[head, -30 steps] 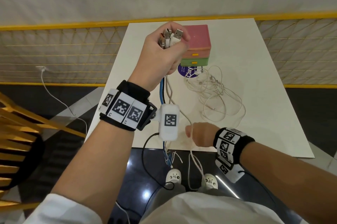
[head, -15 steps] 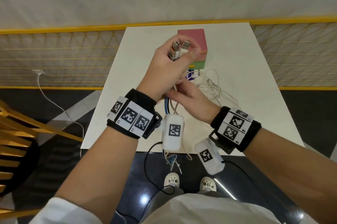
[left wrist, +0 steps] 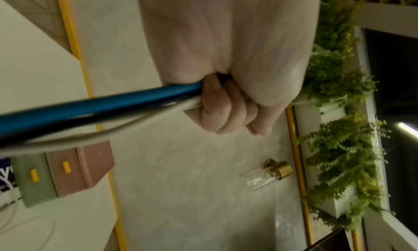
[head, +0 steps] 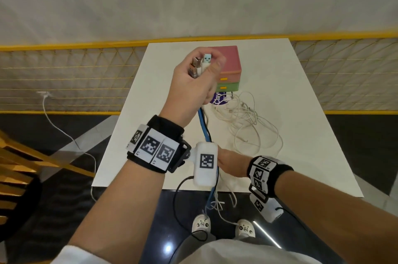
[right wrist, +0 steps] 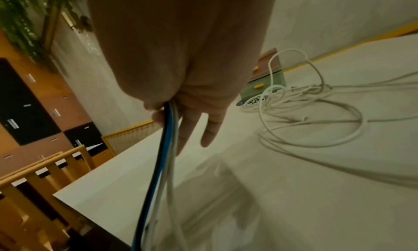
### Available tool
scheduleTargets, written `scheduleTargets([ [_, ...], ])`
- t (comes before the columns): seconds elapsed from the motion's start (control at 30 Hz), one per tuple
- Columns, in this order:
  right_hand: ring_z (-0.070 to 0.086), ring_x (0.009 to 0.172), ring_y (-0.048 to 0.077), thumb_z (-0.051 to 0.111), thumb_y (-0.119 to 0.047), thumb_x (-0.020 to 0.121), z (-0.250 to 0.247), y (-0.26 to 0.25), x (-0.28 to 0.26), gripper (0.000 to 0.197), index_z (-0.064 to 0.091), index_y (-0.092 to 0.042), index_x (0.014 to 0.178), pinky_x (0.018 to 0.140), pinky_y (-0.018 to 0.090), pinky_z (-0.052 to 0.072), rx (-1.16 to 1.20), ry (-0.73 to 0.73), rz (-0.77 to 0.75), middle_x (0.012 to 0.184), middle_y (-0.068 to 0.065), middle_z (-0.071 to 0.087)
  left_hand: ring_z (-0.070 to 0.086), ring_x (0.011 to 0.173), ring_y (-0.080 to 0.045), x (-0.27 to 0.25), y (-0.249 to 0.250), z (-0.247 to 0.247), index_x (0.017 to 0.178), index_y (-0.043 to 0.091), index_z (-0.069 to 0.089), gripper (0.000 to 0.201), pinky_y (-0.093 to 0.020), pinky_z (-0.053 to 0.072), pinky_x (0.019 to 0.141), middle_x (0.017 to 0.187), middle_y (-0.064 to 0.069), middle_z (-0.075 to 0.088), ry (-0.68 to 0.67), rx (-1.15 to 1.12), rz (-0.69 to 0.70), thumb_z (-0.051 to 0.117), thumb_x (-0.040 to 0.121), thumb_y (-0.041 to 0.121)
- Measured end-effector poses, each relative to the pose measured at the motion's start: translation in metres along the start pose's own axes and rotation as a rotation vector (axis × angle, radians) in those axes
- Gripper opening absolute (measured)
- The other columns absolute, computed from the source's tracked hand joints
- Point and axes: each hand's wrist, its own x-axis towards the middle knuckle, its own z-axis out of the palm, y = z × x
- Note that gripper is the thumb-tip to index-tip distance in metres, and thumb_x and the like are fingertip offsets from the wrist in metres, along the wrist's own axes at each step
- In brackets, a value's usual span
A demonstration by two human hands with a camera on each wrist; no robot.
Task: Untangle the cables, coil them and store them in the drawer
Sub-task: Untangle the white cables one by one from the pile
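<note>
My left hand [head: 204,74] is raised over the white table [head: 301,100] and grips a bundle of cables [head: 203,126] just below their USB plugs [head: 199,63]. Blue, black and white strands hang from the fist [left wrist: 226,108] down to my right hand [head: 230,164] at the table's front edge. There the right hand [right wrist: 178,115] pinches the strands [right wrist: 162,165] with two fingers held straight. The cable ends dangle below the table toward the floor. A loose white cable tangle [head: 247,121] lies on the table. The drawer box [head: 230,70], pink over green with yellow handles, stands shut behind it.
A purple round label [head: 218,100] lies in front of the drawer box. A yellow mesh fence [head: 64,78] runs behind the table. A wooden chair [head: 17,167] stands at the left, and a white cord [head: 64,130] trails on the floor.
My right hand rose to the left fist half a second ago, then slid back down along the cables to the table's front edge. The left hand stayed raised, holding the plugs.
</note>
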Motion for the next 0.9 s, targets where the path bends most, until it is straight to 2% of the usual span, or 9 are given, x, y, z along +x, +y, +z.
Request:
scheduleTargets([
  [0.1,0.050,0.117,0.023,0.065,-0.020,0.086,-0.020,0.009,0.002,0.065,0.030,-0.016,0.141,0.096,0.033,0.039,-0.354,-0.173,-0.024,0.131,0.008,0.048,0.021,0.038,-0.010,0.004,0.005,-0.004,0.085,0.020,0.060,0.014,-0.019,0.019,0.040,0.049,0.008,0.031,0.033,-0.042,0.017,0.059,0.098,0.014],
  [0.17,0.047,0.113,0.022,0.067,-0.006,0.080,-0.038,0.022,0.009,0.069,0.036,-0.023,0.139,0.096,0.039,0.043,-0.512,-0.204,-0.015,0.127,0.003,0.040,0.022,0.037,-0.009,0.006,0.005,-0.007,0.083,0.022,0.060,0.016,-0.018,0.019,0.040,0.048,0.010,0.031,0.037,-0.002,0.020,0.060,0.097,0.015],
  [0.23,0.054,0.104,0.022,0.054,0.005,0.079,-0.058,0.031,0.015,0.051,0.056,-0.027,0.119,0.088,0.037,0.048,-0.429,-0.010,0.049,0.113,0.000,0.043,0.025,0.036,-0.007,0.007,0.002,-0.010,0.084,0.018,0.059,0.013,-0.017,0.021,0.038,0.046,0.013,0.035,0.041,0.059,0.001,0.061,0.096,0.014],
  [0.37,0.057,0.083,0.021,0.049,-0.009,0.089,-0.079,0.047,0.027,0.018,0.065,-0.014,0.095,0.078,0.029,0.045,-0.335,0.413,0.082,0.098,0.002,0.053,0.024,0.038,-0.009,0.004,-0.014,-0.010,0.085,0.017,0.060,0.010,-0.018,0.021,0.038,0.047,0.012,0.035,0.057,0.098,-0.075,0.064,0.094,0.015],
  [0.43,0.059,0.092,0.026,0.050,-0.017,0.092,-0.076,0.052,0.035,0.017,0.064,-0.010,0.099,0.081,0.031,0.044,-0.373,0.368,0.091,0.102,0.007,0.058,0.025,0.038,-0.009,0.003,-0.022,-0.007,0.084,0.016,0.061,0.010,-0.018,0.022,0.038,0.048,0.012,0.036,0.070,0.094,-0.111,0.065,0.094,0.014],
  [0.53,0.055,0.111,0.031,0.050,-0.036,0.093,-0.069,0.058,0.044,0.037,0.055,-0.007,0.116,0.092,0.037,0.045,-0.526,0.204,0.336,0.119,0.013,0.057,0.026,0.038,-0.007,0.004,-0.029,-0.005,0.084,0.015,0.061,0.011,-0.017,0.023,0.039,0.047,0.014,0.039,0.070,0.110,-0.130,0.064,0.094,0.013],
  [0.7,0.054,0.115,0.027,0.047,-0.020,0.093,-0.065,0.065,0.050,0.027,0.058,-0.013,0.117,0.095,0.037,0.045,-0.711,0.161,0.496,0.122,0.009,0.060,0.035,0.038,-0.001,0.007,-0.035,-0.009,0.087,0.012,0.061,0.008,-0.012,0.028,0.041,0.046,0.017,0.046,0.091,0.131,-0.121,0.064,0.094,0.012],
  [0.77,0.050,0.113,0.025,0.044,-0.018,0.091,-0.066,0.066,0.054,0.024,0.061,-0.020,0.108,0.098,0.037,0.038,-0.723,0.237,0.469,0.115,0.004,0.064,0.035,0.038,-0.001,0.007,-0.037,-0.013,0.088,0.012,0.062,0.006,-0.013,0.028,0.040,0.046,0.017,0.047,0.095,0.133,-0.126,0.064,0.094,0.013],
  [0.9,0.049,0.102,0.020,0.046,-0.020,0.089,-0.088,0.053,0.063,0.017,0.058,-0.028,0.099,0.088,0.037,0.026,-0.471,0.645,0.279,0.093,-0.006,0.068,0.030,0.040,-0.006,0.009,-0.043,-0.020,0.088,0.013,0.062,0.006,-0.016,0.026,0.040,0.046,0.016,0.044,0.113,0.131,-0.149,0.065,0.094,0.015],
])
